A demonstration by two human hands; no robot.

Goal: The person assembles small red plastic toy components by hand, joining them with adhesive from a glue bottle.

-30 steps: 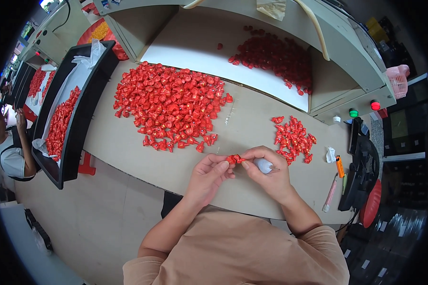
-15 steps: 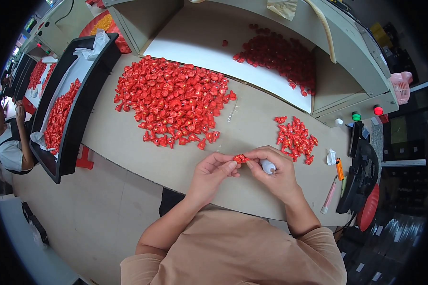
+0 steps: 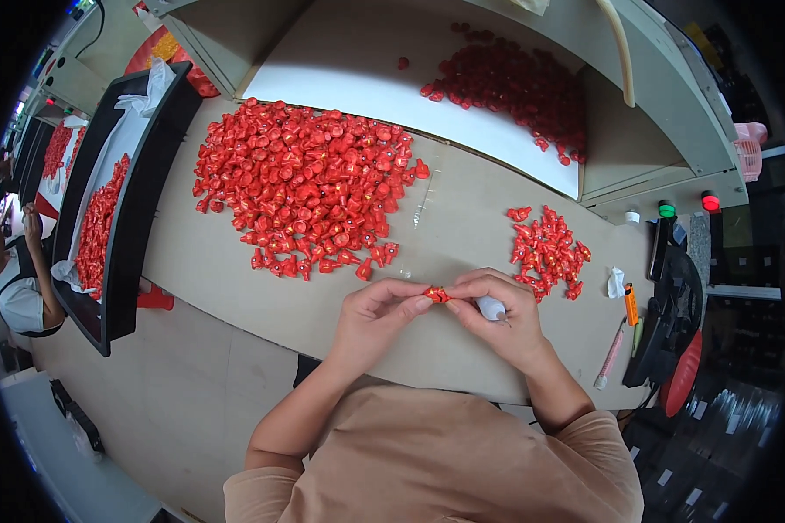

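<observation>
Between both hands, over the near part of the table, is a small red plastic piece [image 3: 436, 295] with yellowish marks. My left hand [image 3: 371, 321] pinches it with thumb and forefinger. The fingertips of my right hand [image 3: 513, 327] meet its other end. Tucked in my right hand's fingers is a small whitish bottle [image 3: 491, 307] with a thin dark tip. A large heap of similar red pieces [image 3: 310, 179] lies beyond my left hand. Past my right hand lies a smaller pile of red pieces [image 3: 545, 251].
A grey cabinet [image 3: 624, 157] spans the back, with more red pieces [image 3: 515, 83] on its white floor. At right are a crumpled tissue [image 3: 616, 283], an orange lighter [image 3: 631, 303] and a pink pen-like tool [image 3: 610, 356]. A black tray [image 3: 124, 283] stands at left; a co-worker [image 3: 28, 283] is beyond.
The view has shifted slightly. Both hands stay together at the red piece, and my left fingers sit closer together around it. The whitish bottle remains in my right hand.
</observation>
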